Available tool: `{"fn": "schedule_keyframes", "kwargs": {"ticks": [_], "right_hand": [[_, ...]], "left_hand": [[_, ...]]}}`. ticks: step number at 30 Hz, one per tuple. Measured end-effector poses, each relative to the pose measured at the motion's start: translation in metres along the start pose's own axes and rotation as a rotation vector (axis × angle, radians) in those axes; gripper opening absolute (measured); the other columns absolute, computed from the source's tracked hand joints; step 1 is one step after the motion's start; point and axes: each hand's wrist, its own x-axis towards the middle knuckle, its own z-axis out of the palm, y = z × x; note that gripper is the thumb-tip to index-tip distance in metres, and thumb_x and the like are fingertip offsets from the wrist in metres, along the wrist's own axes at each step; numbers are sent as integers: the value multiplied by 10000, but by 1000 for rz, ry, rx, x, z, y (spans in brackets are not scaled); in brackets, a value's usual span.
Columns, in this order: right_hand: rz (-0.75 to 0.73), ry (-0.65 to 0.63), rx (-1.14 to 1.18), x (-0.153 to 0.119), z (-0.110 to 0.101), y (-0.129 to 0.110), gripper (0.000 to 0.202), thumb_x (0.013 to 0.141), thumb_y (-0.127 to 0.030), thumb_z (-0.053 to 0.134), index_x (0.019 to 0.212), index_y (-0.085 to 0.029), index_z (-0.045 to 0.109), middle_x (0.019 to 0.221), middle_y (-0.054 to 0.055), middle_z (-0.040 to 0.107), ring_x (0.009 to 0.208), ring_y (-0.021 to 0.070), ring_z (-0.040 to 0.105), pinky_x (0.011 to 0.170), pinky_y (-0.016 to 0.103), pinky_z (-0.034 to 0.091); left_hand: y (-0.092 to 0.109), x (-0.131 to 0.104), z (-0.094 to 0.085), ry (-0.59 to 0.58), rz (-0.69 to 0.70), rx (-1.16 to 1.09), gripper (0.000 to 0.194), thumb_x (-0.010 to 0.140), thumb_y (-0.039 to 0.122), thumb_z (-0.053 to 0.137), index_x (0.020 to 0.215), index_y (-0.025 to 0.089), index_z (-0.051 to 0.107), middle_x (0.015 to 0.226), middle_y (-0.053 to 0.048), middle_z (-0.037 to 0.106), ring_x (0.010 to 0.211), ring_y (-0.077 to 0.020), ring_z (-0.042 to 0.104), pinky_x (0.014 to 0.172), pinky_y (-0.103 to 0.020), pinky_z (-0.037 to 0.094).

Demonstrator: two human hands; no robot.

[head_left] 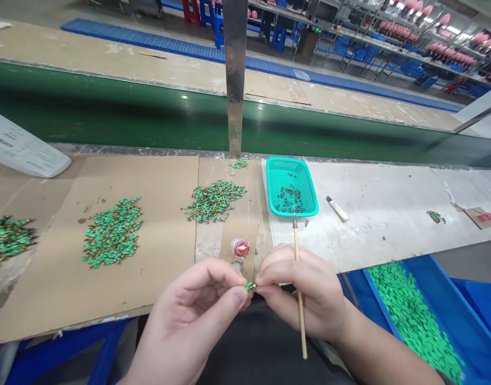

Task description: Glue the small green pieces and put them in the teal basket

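One piece [250,286] is pinched by the left hand [199,315], the right hand [307,291] closed on its other end; the brush [302,323] slants across the right fingers, probably to spare their tips, the red disc [241,248] just beyond the grip, likely for reach

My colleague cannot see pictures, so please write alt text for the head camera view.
A person's bare left hand and right hand pinch a green-and-gold piece; the right hand also holds a thin wooden-handled tool. Beyond them, piles of similar pieces lie left of a turquoise perforated plastic basket holding small dark pieces.
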Motion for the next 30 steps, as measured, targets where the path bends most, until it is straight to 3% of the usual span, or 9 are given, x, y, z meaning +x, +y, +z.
{"fn": "schedule_keyframes", "kwargs": {"ticks": [6,11,30], "right_hand": [[-21,5,-33,0,4,0,117,1161,-103,728,1172,-215,760,973,58,851,855,185,825,810,295,725],[-30,-3,-21,2,5,2,118,1171,-100,713,1171,-211,752,981,54,845,880,185,828,848,295,725],[-24,-15,-12,0,6,3,135,1172,-96,690,1180,-217,748,967,50,831,855,190,807,826,311,718]], "left_hand": [[0,-2,-1,10,14,40,146,994,390,981,900,296,922,803,-2,832,721,-188,806,695,-206,688],[11,6,4,0,54,93,88,961,315,979,886,306,934,793,-3,857,699,-192,828,675,-197,695],[17,9,0,-66,86,197,139,986,261,911,865,330,917,788,16,854,707,-182,830,669,-170,672]]}}
